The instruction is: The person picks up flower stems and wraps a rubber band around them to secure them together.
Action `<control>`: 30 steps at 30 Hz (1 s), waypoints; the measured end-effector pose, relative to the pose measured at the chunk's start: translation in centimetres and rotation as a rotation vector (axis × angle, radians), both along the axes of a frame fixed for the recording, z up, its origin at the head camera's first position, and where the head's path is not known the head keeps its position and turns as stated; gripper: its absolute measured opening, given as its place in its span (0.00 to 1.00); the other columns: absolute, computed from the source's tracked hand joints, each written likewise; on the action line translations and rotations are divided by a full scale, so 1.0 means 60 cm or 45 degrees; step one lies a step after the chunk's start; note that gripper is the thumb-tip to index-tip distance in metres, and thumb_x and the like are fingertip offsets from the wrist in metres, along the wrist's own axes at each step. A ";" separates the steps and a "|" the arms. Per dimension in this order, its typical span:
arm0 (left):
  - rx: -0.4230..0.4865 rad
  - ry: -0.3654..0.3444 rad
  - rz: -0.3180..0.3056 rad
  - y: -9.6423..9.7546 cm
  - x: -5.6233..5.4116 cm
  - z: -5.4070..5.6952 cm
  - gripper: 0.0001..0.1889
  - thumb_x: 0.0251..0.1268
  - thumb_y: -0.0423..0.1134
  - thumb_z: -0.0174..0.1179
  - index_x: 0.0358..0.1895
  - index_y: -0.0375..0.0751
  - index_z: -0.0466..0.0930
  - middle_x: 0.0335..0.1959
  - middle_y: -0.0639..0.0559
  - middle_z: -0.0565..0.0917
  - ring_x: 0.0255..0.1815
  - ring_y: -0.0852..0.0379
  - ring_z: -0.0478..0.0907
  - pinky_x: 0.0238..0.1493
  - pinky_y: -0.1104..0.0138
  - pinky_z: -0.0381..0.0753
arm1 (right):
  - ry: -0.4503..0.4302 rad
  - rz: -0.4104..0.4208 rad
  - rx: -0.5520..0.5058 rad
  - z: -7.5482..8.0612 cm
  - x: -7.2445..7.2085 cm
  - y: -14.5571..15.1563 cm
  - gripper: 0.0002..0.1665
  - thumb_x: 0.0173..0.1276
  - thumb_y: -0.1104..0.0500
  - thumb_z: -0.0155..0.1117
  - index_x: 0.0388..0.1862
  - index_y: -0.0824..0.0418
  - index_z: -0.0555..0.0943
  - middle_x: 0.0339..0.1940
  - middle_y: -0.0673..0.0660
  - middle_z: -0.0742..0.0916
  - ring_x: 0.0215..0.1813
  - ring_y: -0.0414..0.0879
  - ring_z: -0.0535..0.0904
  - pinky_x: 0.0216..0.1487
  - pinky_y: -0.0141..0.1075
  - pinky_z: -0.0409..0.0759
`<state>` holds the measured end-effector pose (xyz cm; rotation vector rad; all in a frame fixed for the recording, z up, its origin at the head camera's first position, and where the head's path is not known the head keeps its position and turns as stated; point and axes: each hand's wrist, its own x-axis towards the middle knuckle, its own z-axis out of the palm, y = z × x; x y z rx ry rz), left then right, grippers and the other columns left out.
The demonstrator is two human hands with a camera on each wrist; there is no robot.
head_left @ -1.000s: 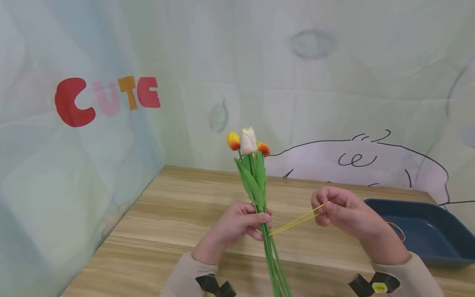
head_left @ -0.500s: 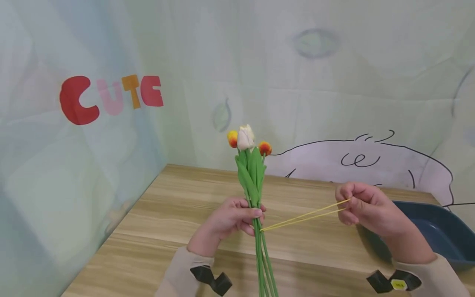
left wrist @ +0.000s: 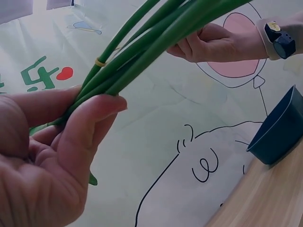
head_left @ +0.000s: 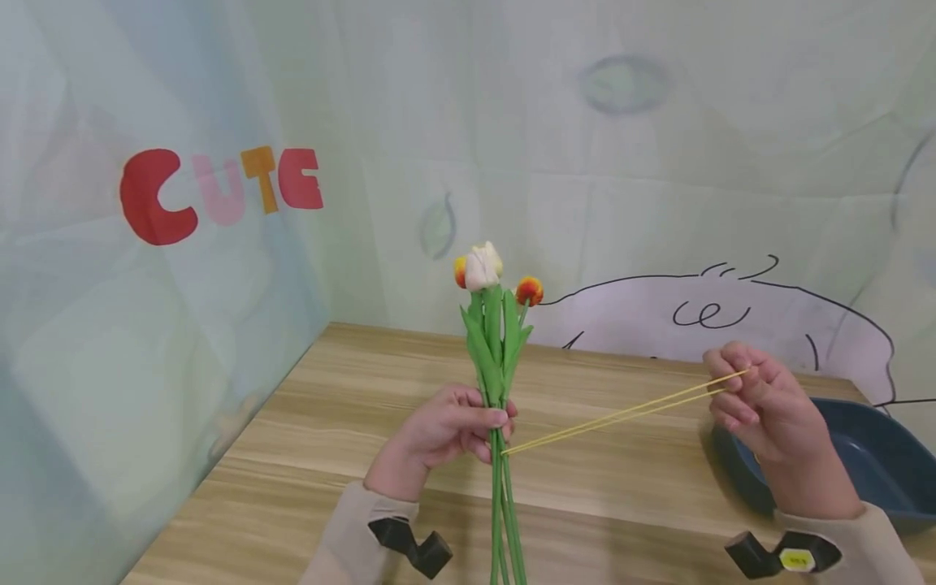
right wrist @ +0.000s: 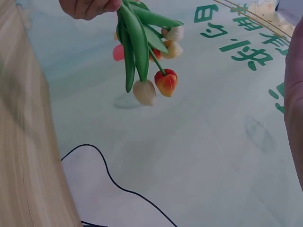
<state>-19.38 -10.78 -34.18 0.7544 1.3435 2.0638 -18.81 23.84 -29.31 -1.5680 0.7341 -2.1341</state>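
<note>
A bunch of artificial tulips stands upright in my left hand, which grips the green stems between thumb and fingers. White and orange-yellow blooms top it; the right wrist view shows more heads, including a white tulip and an orange tulip. Thumb and fingers of my right hand pinch a yellow rubber band, stretched taut from the stems out to the right. Where it meets the stems, just below my left hand, the left wrist view shows the rubber band looped on one stem.
A dark blue tray sits on the wooden table at the right, partly behind my right forearm. A printed cloth hangs behind the table and along its left side.
My right hand has moved right and up, stretching the rubber band much longer. My left hand and the tulips have shifted slightly left, and the stems stand straighter.
</note>
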 end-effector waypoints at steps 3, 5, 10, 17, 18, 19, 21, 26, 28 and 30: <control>0.025 0.025 -0.031 -0.001 0.000 0.000 0.08 0.65 0.27 0.54 0.36 0.41 0.83 0.26 0.55 0.85 0.25 0.66 0.83 0.27 0.76 0.85 | -0.036 0.057 -0.072 0.005 0.003 -0.004 0.14 0.77 0.72 0.36 0.51 0.79 0.68 0.35 0.66 0.66 0.28 0.51 0.62 0.57 0.38 0.82; 0.059 0.042 -0.055 -0.002 -0.001 0.001 0.08 0.66 0.28 0.54 0.37 0.41 0.83 0.27 0.55 0.86 0.26 0.66 0.83 0.28 0.77 0.85 | -0.038 0.023 -0.078 0.004 0.003 -0.002 0.14 0.77 0.72 0.36 0.51 0.79 0.69 0.36 0.67 0.69 0.29 0.51 0.63 0.57 0.38 0.83; 0.144 0.085 -0.085 -0.006 -0.001 0.002 0.06 0.67 0.30 0.56 0.40 0.41 0.82 0.30 0.55 0.86 0.29 0.67 0.83 0.31 0.76 0.85 | 0.062 -0.290 0.049 -0.012 -0.004 0.012 0.15 0.76 0.73 0.34 0.47 0.76 0.71 0.43 0.61 0.77 0.35 0.49 0.71 0.54 0.36 0.84; 0.196 0.124 -0.051 -0.015 0.002 0.010 0.07 0.69 0.31 0.55 0.41 0.42 0.82 0.31 0.56 0.85 0.32 0.64 0.83 0.34 0.74 0.86 | 0.203 -0.578 0.206 -0.047 -0.027 0.026 0.13 0.75 0.75 0.35 0.43 0.73 0.71 0.37 0.57 0.76 0.41 0.45 0.77 0.54 0.36 0.84; 0.199 0.132 -0.044 -0.016 0.003 0.011 0.07 0.69 0.31 0.55 0.41 0.42 0.83 0.32 0.56 0.85 0.33 0.64 0.83 0.34 0.74 0.86 | 0.202 -0.595 0.223 -0.052 -0.028 0.027 0.13 0.74 0.76 0.35 0.43 0.72 0.71 0.38 0.57 0.77 0.42 0.45 0.77 0.54 0.36 0.84; 0.202 0.144 -0.037 -0.017 0.004 0.013 0.07 0.69 0.32 0.55 0.41 0.43 0.83 0.32 0.55 0.84 0.33 0.64 0.83 0.34 0.74 0.86 | 0.204 -0.624 0.244 -0.058 -0.029 0.028 0.13 0.74 0.76 0.36 0.43 0.72 0.71 0.38 0.57 0.77 0.43 0.45 0.78 0.54 0.36 0.84; 0.210 0.168 -0.015 -0.019 0.006 0.015 0.07 0.69 0.32 0.55 0.41 0.43 0.83 0.32 0.55 0.84 0.33 0.64 0.82 0.33 0.75 0.86 | 0.221 -0.691 0.289 -0.069 -0.030 0.026 0.13 0.73 0.77 0.36 0.43 0.72 0.72 0.38 0.56 0.77 0.43 0.44 0.79 0.53 0.36 0.84; 0.238 0.196 0.039 -0.016 0.009 0.017 0.07 0.70 0.33 0.55 0.41 0.44 0.83 0.32 0.55 0.84 0.34 0.64 0.83 0.34 0.76 0.85 | 0.264 -0.874 0.472 -0.089 -0.020 0.008 0.13 0.72 0.79 0.39 0.40 0.69 0.72 0.37 0.52 0.77 0.43 0.39 0.80 0.51 0.35 0.85; 0.255 0.177 0.062 -0.013 0.011 0.017 0.06 0.70 0.34 0.55 0.41 0.45 0.82 0.32 0.55 0.84 0.34 0.64 0.83 0.34 0.76 0.85 | 0.265 -0.923 0.565 -0.093 -0.015 -0.006 0.12 0.72 0.78 0.41 0.40 0.67 0.72 0.36 0.50 0.77 0.42 0.37 0.81 0.50 0.35 0.86; 0.286 0.143 0.076 -0.010 0.013 0.018 0.06 0.71 0.34 0.55 0.42 0.45 0.82 0.32 0.55 0.84 0.34 0.64 0.82 0.35 0.75 0.85 | 0.276 -0.954 0.631 -0.100 -0.013 -0.020 0.10 0.73 0.77 0.43 0.39 0.67 0.71 0.36 0.49 0.76 0.42 0.36 0.81 0.50 0.34 0.86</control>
